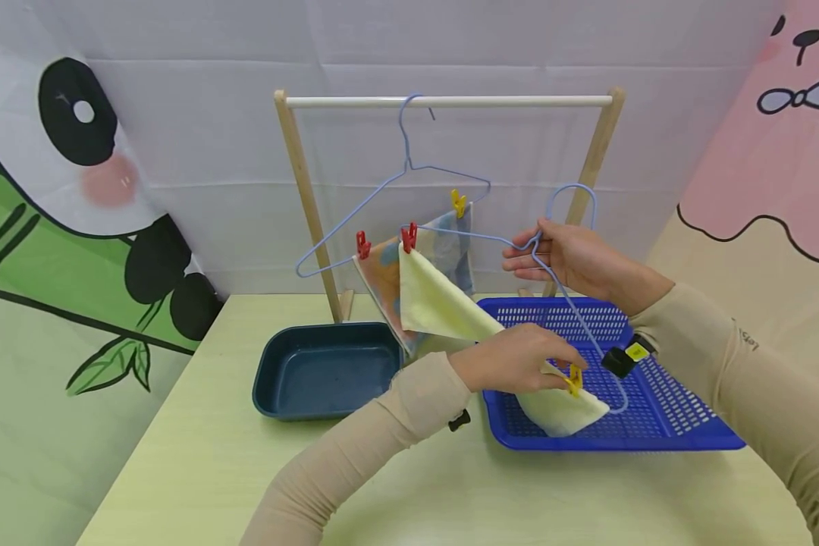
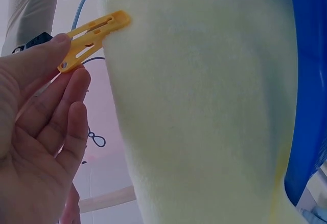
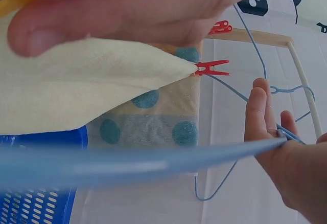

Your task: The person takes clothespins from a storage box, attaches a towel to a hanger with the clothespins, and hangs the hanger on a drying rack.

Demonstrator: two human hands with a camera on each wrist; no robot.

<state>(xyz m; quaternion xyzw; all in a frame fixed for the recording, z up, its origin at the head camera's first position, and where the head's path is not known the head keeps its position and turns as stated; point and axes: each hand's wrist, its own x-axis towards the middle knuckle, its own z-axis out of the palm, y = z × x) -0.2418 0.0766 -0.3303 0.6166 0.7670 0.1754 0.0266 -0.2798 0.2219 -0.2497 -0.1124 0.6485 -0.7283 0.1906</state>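
Note:
In the head view, my right hand (image 1: 580, 258) holds a blue wire hanger (image 1: 471, 233) by its neck, thumb against the wire and fingers fairly straight. The hanger tilts, its right end low. A pale yellow cloth (image 1: 444, 296) hangs from it, with a red clothespin (image 1: 409, 238) at the upper left corner. My left hand (image 1: 519, 356) pinches a yellow clothespin (image 1: 574, 379) at the cloth's other corner, near the hanger's low end. In the left wrist view, the yellow clothespin (image 2: 94, 40) sits between thumb and fingertips, its tip on the cloth's edge (image 2: 194, 101).
Behind, another blue hanger (image 1: 365, 201) hangs on the rack's white bar (image 1: 519, 101), carrying a patterned towel (image 1: 382, 277) with red (image 1: 363, 245) and yellow (image 1: 458, 202) clothespins. A blue basket (image 1: 614, 444) stands below my hands, a dark basin (image 1: 327, 416) to its left.

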